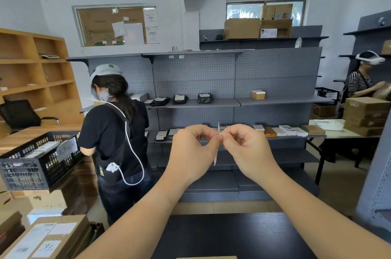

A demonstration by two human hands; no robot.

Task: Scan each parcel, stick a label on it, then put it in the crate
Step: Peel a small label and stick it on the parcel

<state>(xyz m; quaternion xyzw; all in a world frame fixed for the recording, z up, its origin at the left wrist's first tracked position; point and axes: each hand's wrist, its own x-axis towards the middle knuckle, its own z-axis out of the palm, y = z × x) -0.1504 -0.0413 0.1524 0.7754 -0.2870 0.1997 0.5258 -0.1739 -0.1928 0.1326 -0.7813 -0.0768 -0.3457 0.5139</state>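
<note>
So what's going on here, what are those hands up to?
A person holds a thin white label edge-on, the left hand and right hand each pinching it, seemingly peeling off its backing. It is on no parcel yet. Cardboard parcels lie at lower left, below a black crate that already holds some items. Someone in black works at the grey shelves behind.

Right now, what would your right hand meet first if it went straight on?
The right hand points at the left hand; it would likely meet the label pinched between them first.
</note>
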